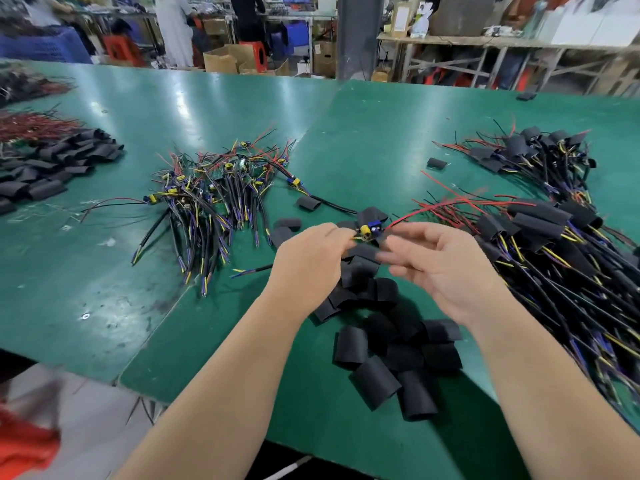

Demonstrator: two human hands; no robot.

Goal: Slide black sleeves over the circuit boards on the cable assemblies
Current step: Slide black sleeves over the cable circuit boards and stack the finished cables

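My left hand pinches a small circuit board with yellow and blue parts, held just above the green table. A red wire runs from the board to the right and a black cable runs back left. My right hand hovers beside the board with relaxed, blurred fingers and holds nothing I can see. A heap of loose black sleeves lies under and in front of both hands. Bare cable assemblies are piled to the left; sleeved assemblies are stacked on the right.
Another sleeved bundle lies at the far right and more black sleeves with red wires at the far left. The table's front edge runs diagonally below my left arm. People, boxes and shelving stand beyond the table.
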